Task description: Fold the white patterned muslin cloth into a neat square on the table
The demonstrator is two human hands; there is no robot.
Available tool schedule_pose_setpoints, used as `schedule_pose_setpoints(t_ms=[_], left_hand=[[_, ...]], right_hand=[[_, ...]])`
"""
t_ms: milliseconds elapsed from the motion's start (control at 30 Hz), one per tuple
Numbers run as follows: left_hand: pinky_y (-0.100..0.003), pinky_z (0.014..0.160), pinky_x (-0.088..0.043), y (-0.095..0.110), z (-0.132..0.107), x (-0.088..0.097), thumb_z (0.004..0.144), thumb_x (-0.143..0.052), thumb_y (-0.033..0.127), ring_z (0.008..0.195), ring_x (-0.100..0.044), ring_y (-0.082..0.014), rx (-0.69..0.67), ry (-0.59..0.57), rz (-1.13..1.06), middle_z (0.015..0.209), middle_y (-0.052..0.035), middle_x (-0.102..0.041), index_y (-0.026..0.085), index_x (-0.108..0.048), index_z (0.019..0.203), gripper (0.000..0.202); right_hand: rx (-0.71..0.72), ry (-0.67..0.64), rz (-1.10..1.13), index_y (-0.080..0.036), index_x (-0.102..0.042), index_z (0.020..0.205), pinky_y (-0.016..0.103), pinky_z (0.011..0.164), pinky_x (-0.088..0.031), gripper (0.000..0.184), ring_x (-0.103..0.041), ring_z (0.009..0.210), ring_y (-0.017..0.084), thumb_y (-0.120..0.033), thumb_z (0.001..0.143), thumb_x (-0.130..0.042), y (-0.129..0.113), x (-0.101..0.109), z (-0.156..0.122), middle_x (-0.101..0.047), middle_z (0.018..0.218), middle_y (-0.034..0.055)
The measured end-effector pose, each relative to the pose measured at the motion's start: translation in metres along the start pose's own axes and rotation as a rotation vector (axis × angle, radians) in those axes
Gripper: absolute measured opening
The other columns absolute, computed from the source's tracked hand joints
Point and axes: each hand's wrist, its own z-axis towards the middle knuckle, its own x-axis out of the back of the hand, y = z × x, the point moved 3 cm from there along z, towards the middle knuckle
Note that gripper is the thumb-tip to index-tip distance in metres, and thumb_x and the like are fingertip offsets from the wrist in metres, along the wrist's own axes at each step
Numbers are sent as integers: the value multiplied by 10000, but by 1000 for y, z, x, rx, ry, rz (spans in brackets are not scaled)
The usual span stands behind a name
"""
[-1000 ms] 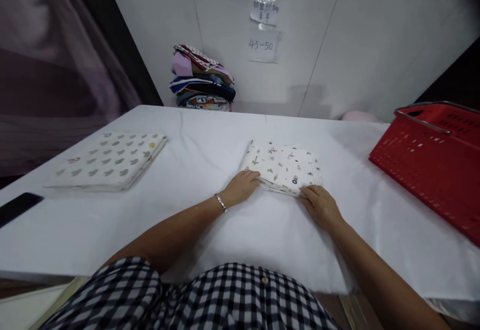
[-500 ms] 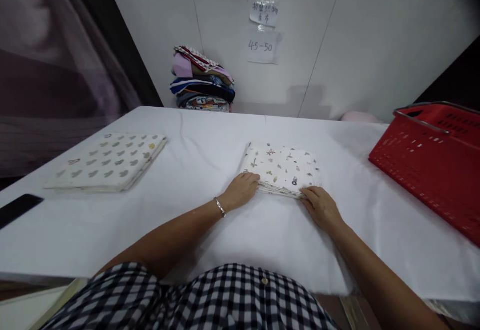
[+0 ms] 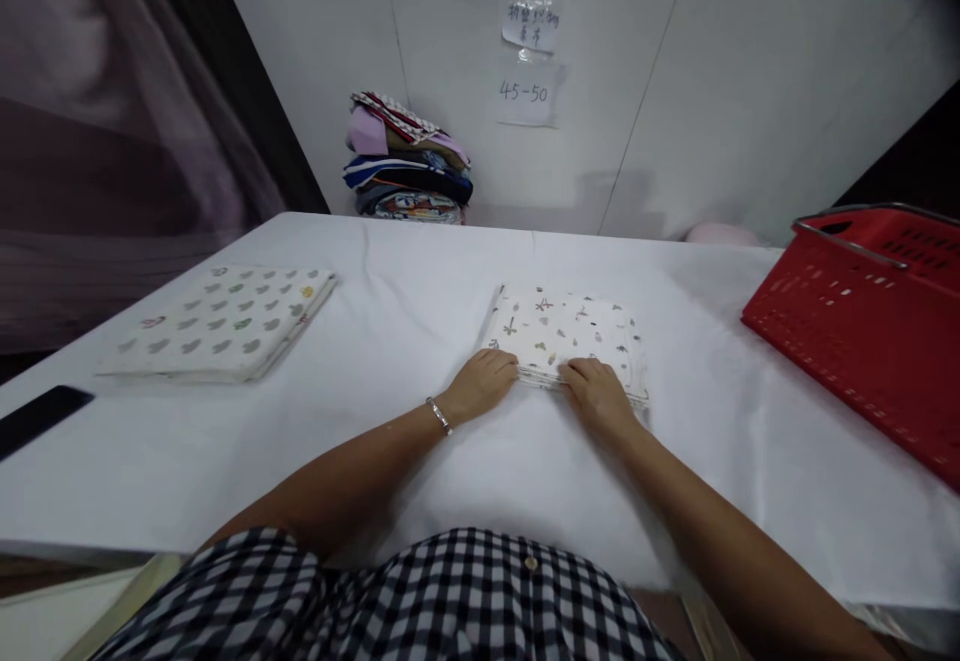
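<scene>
A folded white cloth [image 3: 562,326] with small scattered prints lies in several layers on the white table, in front of me. My left hand [image 3: 484,381] is closed on its near left corner, fingers on top and the thumb hidden. On the near edge, right of the middle, my right hand [image 3: 600,396] pinches the layers with its fingers curled over them. The near right corner of the cloth lies free beside that hand. Another folded cloth [image 3: 225,321], white with grey mouse-head-like prints, lies flat at the left, apart from both hands.
A red plastic basket [image 3: 862,311] with a metal handle stands at the right. A black flat object [image 3: 45,416], like a phone, lies at the left edge. Behind the white table [image 3: 360,501] rises a stack of folded fabrics [image 3: 409,161], below paper signs [image 3: 527,91] on the wall.
My right hand has slid left along the near edge of the cloth, away from its right corner, which now shows. My left hand stays at the left corner.
</scene>
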Motion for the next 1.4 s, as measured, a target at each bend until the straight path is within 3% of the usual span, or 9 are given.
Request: schedule_pose_setpoints(t_ms=[167, 300, 533, 733, 833, 1100, 1400], left_hand=[[-352, 798, -439, -8, -4, 8, 906, -436, 237, 877, -557, -189, 86, 3, -44, 891, -54, -610, 169, -535, 962, 133], [-370, 850, -408, -20, -14, 14, 909, -439, 232, 989, -525, -206, 142, 52, -15, 974, -59, -617, 183, -549, 1010, 158], [-352, 816, -429, -30, -22, 14, 909, -427, 209, 976, -515, -197, 176, 2, -57, 1007, -63, -613, 183, -573, 992, 169], [-323, 839, -465, -30, -23, 15, 872, -478, 178, 993, -506, -179, 222, 71, -150, 1013, -61, -598, 185, -563, 1013, 165], [-319, 848, -473, -31, -27, 18, 828, -549, 189, 999, -512, -180, 327, 129, -168, 1039, -56, -576, 189, -550, 1040, 212], [-240, 661, -472, -35, -36, 15, 798, -558, 184, 689, -536, -103, 604, 110, -374, 887, 4, -544, 212, -579, 929, 135], [-228, 647, -444, -32, -35, 18, 770, -518, 113, 678, -510, -101, 617, 179, -434, 792, 11, -534, 188, -578, 857, 130]], right_hand=[[51, -15, -5, -193, -579, 1099, 341, 747, -364, 281, -502, 913, 229, -177, 913, -369, -14, -14, 21, -609, 1046, 95], [52, -12, 12, -197, -581, 1113, 342, 744, -366, 291, -501, 905, 228, -175, 913, -371, -15, -19, 20, -609, 1046, 93], [64, 0, 37, -197, -603, 1090, 348, 738, -369, 279, -502, 898, 227, -165, 910, -392, -12, -20, 16, -617, 1033, 93], [39, -26, 32, -200, -596, 1100, 352, 737, -363, 269, -497, 908, 230, -193, 911, -403, -15, -16, 18, -611, 1031, 96], [36, -26, 34, -202, -580, 1114, 350, 744, -361, 270, -498, 917, 227, -204, 913, -400, -23, -15, 25, -605, 1030, 92], [106, -6, 4, -186, -589, 1078, 321, 726, -328, 229, -457, 898, 211, -221, 922, -425, -45, -36, 46, -593, 1003, 85], [104, 18, 24, -177, -582, 1137, 327, 735, -327, 272, -452, 909, 212, -175, 913, -427, -45, -43, 38, -591, 1026, 101]])
